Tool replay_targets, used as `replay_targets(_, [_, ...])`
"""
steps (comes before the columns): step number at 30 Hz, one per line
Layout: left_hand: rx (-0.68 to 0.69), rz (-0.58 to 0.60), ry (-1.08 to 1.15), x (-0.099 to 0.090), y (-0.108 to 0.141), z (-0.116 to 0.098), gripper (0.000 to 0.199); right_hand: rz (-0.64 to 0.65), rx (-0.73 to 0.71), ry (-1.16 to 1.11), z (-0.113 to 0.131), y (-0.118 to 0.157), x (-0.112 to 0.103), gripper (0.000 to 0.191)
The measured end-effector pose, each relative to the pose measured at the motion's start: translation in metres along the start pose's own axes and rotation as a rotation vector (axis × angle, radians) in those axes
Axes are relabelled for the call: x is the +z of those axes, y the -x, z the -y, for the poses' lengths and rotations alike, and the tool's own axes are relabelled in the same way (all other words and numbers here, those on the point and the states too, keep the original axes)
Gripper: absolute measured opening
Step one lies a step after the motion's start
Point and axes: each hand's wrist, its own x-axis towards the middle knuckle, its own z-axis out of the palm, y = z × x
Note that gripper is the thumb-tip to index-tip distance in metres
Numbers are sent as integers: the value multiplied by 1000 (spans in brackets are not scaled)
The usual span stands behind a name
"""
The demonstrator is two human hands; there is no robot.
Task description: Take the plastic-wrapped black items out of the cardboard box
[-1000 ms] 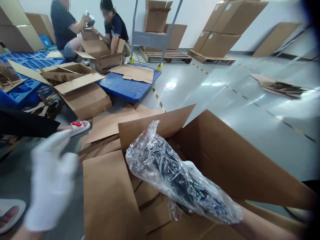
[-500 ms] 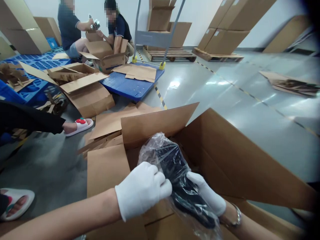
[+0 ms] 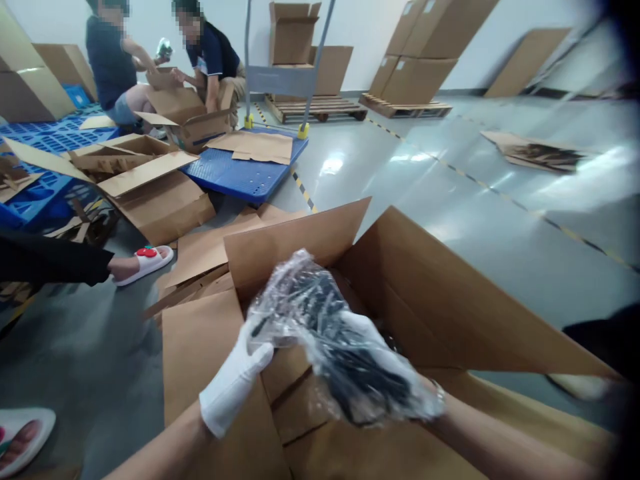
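Note:
A black item in a clear plastic bag (image 3: 345, 353) is held over an open cardboard box (image 3: 430, 300). My left hand (image 3: 237, 373), in a white glove, holds the left edge of the bag between thumb and fingers. My right hand (image 3: 383, 347), also gloved in white, grips the item from its right side, and the plastic partly covers it. Blur and wrinkled plastic hide the item's exact shape. Brown cardboard shows inside the box beneath the bag.
Flattened cardboard (image 3: 200, 260) lies beyond the box, near a person's slippered foot (image 3: 145, 263). Farther back are another open box (image 3: 155, 200), a blue cart (image 3: 245, 170) and two people around a carton (image 3: 200, 123). Pallets (image 3: 315, 109) stand along the wall.
My left hand has moved left and lower, from a closed grasp over the item to the bag's edge. The plastic is more bunched, and the whole view has shifted slightly.

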Motion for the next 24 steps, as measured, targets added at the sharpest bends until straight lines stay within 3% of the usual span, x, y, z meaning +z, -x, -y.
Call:
replay_targets(2, [-273,109,373,8,0,20,56,101,-15,81,-6,-6,14,55])
replay_targets(4, [-462,21,565,15,1,35,43,232,-46,196,-9,-13,17,48])
replay_targets(6, [-569,-63,622,16,3,45,33,401,-18,355,-10,-21,-4,44])
replay_targets(8, [-669,6,664,11,6,53,36,543,101,599,-15,-27,-48,41])
replay_targets(10, [-783,84,706,3,8,58,44,556,195,986,-31,-29,-105,30])
replay_targets(11, [-834,102,725,-1,8,60,46,515,144,1258,-45,-29,-132,22])
replay_targets(12, [-871,96,743,-3,8,62,45,556,72,1468,-62,-28,-156,38])
replay_targets(14, [-905,61,774,-6,5,63,40,664,-38,1681,-100,-25,-188,76])
replay_targets(16, [-926,30,797,-7,0,65,40,588,-33,1775,-136,-23,-200,89])
replay_targets(19, [-931,-67,777,-10,-7,69,42,382,69,1776,-164,-25,-197,77])
replay_targets(22, [-883,-191,723,-15,-11,71,47,294,131,1695,-153,-28,-195,70])
replay_targets(24, [-839,-250,685,-16,-11,68,48,195,269,1378,-129,-26,-196,63])
